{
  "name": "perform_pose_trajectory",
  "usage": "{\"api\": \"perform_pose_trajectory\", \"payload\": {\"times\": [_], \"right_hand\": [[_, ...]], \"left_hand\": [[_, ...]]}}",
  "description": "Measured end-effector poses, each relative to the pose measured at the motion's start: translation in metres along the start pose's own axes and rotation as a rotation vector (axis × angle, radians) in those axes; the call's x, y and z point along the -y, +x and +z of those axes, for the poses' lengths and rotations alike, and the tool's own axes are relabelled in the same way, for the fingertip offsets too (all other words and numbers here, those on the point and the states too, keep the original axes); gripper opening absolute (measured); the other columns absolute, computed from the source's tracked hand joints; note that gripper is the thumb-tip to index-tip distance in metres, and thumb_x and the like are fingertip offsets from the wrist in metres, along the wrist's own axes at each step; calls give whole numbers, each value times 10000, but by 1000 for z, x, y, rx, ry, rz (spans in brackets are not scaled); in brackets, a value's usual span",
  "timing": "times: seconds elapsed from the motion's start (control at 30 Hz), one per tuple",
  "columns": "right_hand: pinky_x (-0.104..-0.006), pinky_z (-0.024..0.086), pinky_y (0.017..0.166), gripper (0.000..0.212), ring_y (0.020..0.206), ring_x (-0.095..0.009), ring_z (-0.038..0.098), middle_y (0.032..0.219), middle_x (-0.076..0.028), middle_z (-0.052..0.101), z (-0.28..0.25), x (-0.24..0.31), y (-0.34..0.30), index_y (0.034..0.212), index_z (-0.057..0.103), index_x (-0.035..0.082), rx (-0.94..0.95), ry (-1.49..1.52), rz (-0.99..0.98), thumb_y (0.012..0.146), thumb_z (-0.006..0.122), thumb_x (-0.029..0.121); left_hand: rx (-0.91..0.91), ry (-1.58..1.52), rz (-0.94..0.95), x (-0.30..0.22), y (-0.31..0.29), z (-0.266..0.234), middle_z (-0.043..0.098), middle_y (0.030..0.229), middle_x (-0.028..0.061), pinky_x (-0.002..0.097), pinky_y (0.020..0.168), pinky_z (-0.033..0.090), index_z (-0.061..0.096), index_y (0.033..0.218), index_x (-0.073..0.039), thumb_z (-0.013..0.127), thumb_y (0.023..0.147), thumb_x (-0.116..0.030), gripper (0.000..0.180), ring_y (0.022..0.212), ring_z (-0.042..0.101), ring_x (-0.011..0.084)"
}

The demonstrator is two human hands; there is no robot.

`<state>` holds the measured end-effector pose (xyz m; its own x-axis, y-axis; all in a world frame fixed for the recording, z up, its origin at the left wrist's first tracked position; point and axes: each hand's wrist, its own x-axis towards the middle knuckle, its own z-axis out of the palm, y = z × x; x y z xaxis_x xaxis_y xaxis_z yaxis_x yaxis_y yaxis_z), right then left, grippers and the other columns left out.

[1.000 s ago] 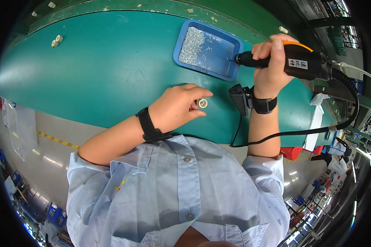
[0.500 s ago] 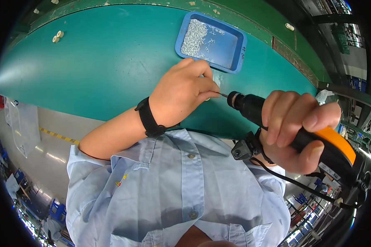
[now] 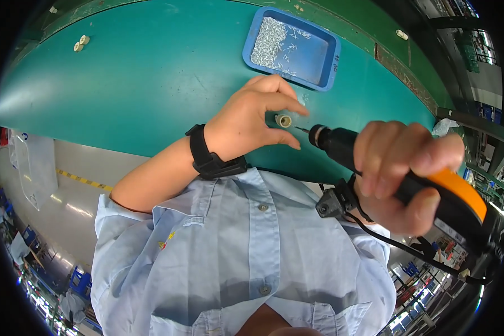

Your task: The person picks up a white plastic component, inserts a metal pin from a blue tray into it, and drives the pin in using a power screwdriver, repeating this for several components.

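Observation:
My right hand (image 3: 400,173) grips a black and orange electric screwdriver (image 3: 341,150), its thin bit pointing left toward my left hand. My left hand (image 3: 255,117) is open, with thumb and forefinger spread apart just left of the bit tip. Between them shows a small cream-coloured cylindrical piece (image 3: 284,120) with a hollow end; whether the hidden fingers touch it I cannot tell. The bit tip is close to that piece but apart from it. Beyond my left hand stands a blue tray (image 3: 333,59) with many small silvery screws (image 3: 269,45) heaped at its left side.
The green tabletop (image 3: 151,84) stretches to the left, with two small cream cylinders (image 3: 82,43) at its far left. A raised green ledge (image 3: 364,42) runs along the back. A black cable (image 3: 397,246) trails below my right hand.
My left thumb and forefinger have parted from their pinch at the bit tip, exposing the cream piece. The screwdriver has barely moved. The view has shifted slightly.

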<state>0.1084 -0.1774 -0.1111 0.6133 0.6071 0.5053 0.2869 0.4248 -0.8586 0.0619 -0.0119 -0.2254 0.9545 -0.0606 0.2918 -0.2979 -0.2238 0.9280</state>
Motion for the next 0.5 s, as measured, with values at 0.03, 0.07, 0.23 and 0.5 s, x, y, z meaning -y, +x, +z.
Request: {"api": "perform_pose_trajectory", "payload": {"times": [0.03,0.07,0.23,0.5], "right_hand": [[-250,367,501,266,495,-102,460,616,-1,464,0,-4,-1,974,407,65,-8,-11,15,875,512,289],[-260,365,487,274,459,-103,442,592,0,455,1,-8,-2,975,406,60,-48,-41,7,872,513,290],[-275,356,463,284,434,-109,425,562,-6,446,9,-12,-8,961,415,59,-214,-104,105,859,531,297],[-287,379,460,305,440,-124,435,538,-12,434,13,-22,-15,937,418,60,-301,-141,178,840,573,305]], "left_hand": [[1,-3,-2,1,-2,1,564,797,15,277,722,419,681,857,-77,795,590,-61,291,787,532,151],[-2,123,10,2,-2,1,570,813,28,275,716,430,672,895,-72,786,600,-52,316,779,541,155],[195,28,-191,10,-7,4,576,779,67,303,644,476,650,888,-47,741,657,-71,250,667,562,199],[192,-47,-266,15,-9,9,604,775,92,270,577,483,649,914,-30,721,678,-42,247,619,589,171]]}}
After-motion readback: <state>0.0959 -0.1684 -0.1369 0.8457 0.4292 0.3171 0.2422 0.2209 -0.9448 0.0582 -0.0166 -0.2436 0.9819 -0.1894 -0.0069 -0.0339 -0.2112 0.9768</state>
